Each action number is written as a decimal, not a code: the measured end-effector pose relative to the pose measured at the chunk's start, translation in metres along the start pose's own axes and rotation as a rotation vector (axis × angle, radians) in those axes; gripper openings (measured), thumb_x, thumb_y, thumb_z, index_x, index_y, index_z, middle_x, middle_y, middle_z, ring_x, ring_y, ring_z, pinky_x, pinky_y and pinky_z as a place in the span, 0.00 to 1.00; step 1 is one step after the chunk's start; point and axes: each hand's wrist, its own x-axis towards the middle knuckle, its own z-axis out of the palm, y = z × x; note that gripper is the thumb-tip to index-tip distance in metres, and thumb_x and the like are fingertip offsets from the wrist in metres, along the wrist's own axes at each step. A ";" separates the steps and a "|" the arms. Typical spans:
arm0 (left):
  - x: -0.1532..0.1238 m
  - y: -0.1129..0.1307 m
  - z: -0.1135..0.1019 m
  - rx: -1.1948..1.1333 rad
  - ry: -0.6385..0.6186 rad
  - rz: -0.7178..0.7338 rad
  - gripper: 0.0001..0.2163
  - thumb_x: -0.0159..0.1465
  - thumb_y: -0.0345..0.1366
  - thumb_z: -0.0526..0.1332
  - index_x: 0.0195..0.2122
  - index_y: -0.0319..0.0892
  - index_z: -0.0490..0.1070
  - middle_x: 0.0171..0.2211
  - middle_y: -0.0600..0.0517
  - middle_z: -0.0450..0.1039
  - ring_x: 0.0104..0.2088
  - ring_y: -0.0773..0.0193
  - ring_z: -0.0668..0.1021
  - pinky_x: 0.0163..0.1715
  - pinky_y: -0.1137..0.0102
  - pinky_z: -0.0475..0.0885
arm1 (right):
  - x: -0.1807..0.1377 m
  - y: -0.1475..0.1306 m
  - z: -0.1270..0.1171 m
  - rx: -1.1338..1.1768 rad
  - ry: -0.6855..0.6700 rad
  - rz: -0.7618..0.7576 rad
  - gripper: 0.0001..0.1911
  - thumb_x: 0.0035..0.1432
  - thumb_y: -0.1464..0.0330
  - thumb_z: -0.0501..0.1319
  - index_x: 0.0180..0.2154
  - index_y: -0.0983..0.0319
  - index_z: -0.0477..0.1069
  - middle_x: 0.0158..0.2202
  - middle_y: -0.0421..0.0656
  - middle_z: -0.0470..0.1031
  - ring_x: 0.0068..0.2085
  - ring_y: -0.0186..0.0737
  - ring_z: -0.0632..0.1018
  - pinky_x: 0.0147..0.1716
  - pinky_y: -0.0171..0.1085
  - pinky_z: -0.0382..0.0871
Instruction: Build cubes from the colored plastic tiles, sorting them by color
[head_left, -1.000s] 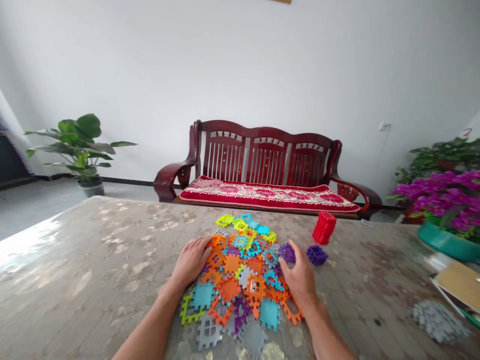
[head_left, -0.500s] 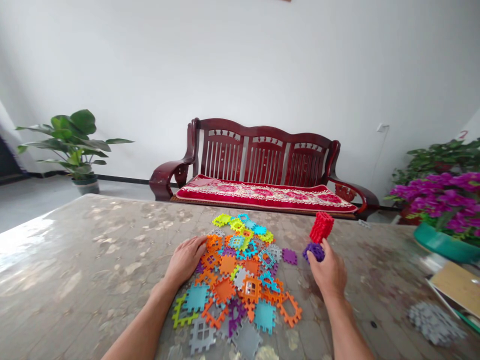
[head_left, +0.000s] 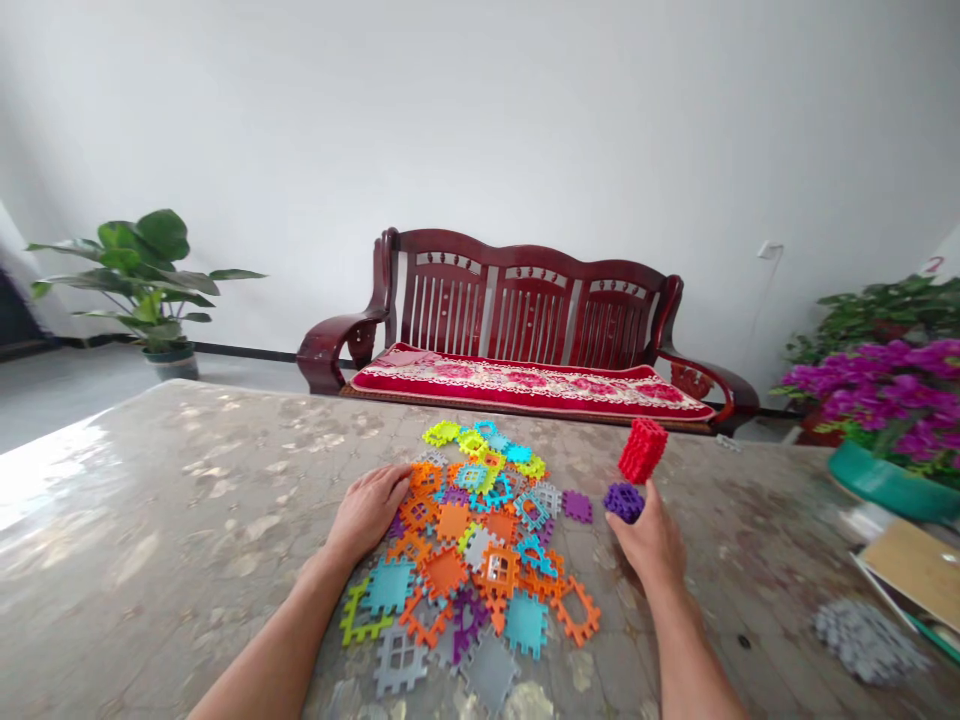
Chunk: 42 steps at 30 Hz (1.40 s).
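Note:
A heap of flat interlocking plastic tiles (head_left: 472, 545) in orange, teal, grey, green and purple lies on the marbled table (head_left: 187, 520). My left hand (head_left: 367, 510) rests flat on the heap's left edge, fingers spread. My right hand (head_left: 651, 540) is closed around a small purple cube (head_left: 624, 500) built of tiles, right of the heap. A loose purple tile (head_left: 577, 505) lies just left of the cube. A red tile block (head_left: 643, 450) stands behind it.
A grey tile pile (head_left: 870, 640) sits near the table's right edge, beside a tan board (head_left: 911, 565) and a teal pot of purple flowers (head_left: 892, 440). Beyond the table stand a red wooden bench (head_left: 525, 350) and a leafy plant (head_left: 146, 270).
My right hand dropped a purple tile beside the heap, moved right and took hold of the purple cube. The left hand has stayed on the heap.

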 end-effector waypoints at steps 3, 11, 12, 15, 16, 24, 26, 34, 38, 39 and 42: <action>-0.001 0.002 -0.001 -0.004 0.008 0.001 0.17 0.67 0.42 0.48 0.51 0.49 0.72 0.52 0.51 0.75 0.53 0.58 0.75 0.56 0.63 0.64 | 0.002 0.002 0.003 -0.027 -0.032 0.007 0.42 0.54 0.55 0.58 0.65 0.65 0.51 0.46 0.54 0.76 0.45 0.57 0.77 0.40 0.46 0.68; -0.002 0.002 -0.001 -0.015 0.012 0.007 0.16 0.66 0.40 0.52 0.52 0.48 0.71 0.52 0.51 0.75 0.52 0.58 0.75 0.55 0.63 0.64 | 0.002 0.003 0.006 -0.007 0.012 -0.032 0.41 0.53 0.55 0.58 0.63 0.69 0.55 0.46 0.57 0.76 0.43 0.58 0.77 0.42 0.47 0.68; -0.002 0.002 -0.001 -0.018 0.013 0.006 0.16 0.66 0.40 0.52 0.51 0.48 0.72 0.52 0.51 0.75 0.52 0.58 0.75 0.55 0.64 0.64 | 0.001 0.003 0.005 -0.003 0.031 -0.032 0.42 0.52 0.54 0.59 0.63 0.69 0.55 0.47 0.57 0.75 0.44 0.59 0.77 0.41 0.48 0.68; -0.002 0.001 0.000 -0.010 0.025 0.006 0.16 0.66 0.40 0.52 0.51 0.49 0.72 0.52 0.51 0.76 0.52 0.58 0.75 0.54 0.63 0.65 | -0.003 0.000 0.001 0.032 0.178 -0.056 0.42 0.51 0.52 0.60 0.62 0.67 0.58 0.48 0.58 0.73 0.46 0.62 0.75 0.42 0.52 0.67; -0.002 0.001 0.000 -0.005 0.028 0.008 0.16 0.66 0.40 0.52 0.52 0.49 0.72 0.52 0.50 0.76 0.52 0.58 0.75 0.54 0.63 0.65 | -0.005 -0.003 0.000 0.071 0.254 -0.089 0.39 0.52 0.53 0.60 0.61 0.67 0.60 0.49 0.58 0.73 0.47 0.62 0.74 0.44 0.53 0.66; -0.003 0.003 -0.001 0.005 0.022 -0.008 0.16 0.65 0.39 0.53 0.52 0.49 0.71 0.52 0.51 0.75 0.53 0.57 0.74 0.55 0.62 0.64 | -0.068 -0.082 -0.010 0.518 0.076 -0.889 0.15 0.58 0.60 0.60 0.46 0.56 0.74 0.47 0.45 0.76 0.51 0.47 0.71 0.53 0.47 0.63; -0.003 0.003 -0.001 -0.011 0.023 -0.011 0.15 0.64 0.38 0.54 0.51 0.48 0.72 0.52 0.51 0.75 0.53 0.58 0.74 0.55 0.63 0.64 | -0.093 -0.105 -0.016 0.518 -0.134 -1.021 0.22 0.56 0.59 0.63 0.52 0.54 0.71 0.52 0.44 0.74 0.55 0.47 0.69 0.56 0.48 0.61; 0.001 -0.002 0.002 -0.121 0.066 -0.040 0.15 0.62 0.33 0.55 0.47 0.47 0.75 0.48 0.52 0.78 0.49 0.61 0.77 0.52 0.69 0.67 | -0.135 -0.147 -0.023 0.474 -0.449 -1.079 0.25 0.52 0.62 0.67 0.53 0.51 0.70 0.51 0.39 0.75 0.52 0.44 0.70 0.55 0.44 0.60; 0.003 -0.004 0.002 -0.173 0.057 -0.075 0.15 0.62 0.33 0.54 0.45 0.47 0.77 0.46 0.52 0.79 0.47 0.61 0.78 0.50 0.69 0.69 | -0.131 -0.146 -0.015 0.465 -0.368 -0.993 0.12 0.58 0.68 0.62 0.45 0.53 0.75 0.41 0.40 0.78 0.46 0.41 0.74 0.48 0.41 0.65; 0.003 -0.004 0.002 -0.181 0.054 -0.088 0.15 0.62 0.32 0.54 0.45 0.46 0.77 0.46 0.52 0.79 0.47 0.61 0.78 0.50 0.69 0.69 | -0.129 -0.145 -0.012 0.458 -0.338 -0.956 0.13 0.59 0.69 0.61 0.45 0.53 0.75 0.41 0.40 0.78 0.45 0.42 0.74 0.47 0.41 0.65; 0.002 -0.003 0.000 -0.193 0.047 -0.117 0.14 0.62 0.33 0.54 0.43 0.47 0.77 0.45 0.53 0.80 0.47 0.62 0.78 0.49 0.70 0.69 | -0.120 -0.141 0.001 0.460 -0.239 -0.804 0.19 0.58 0.68 0.60 0.52 0.54 0.71 0.43 0.43 0.78 0.44 0.43 0.76 0.46 0.42 0.68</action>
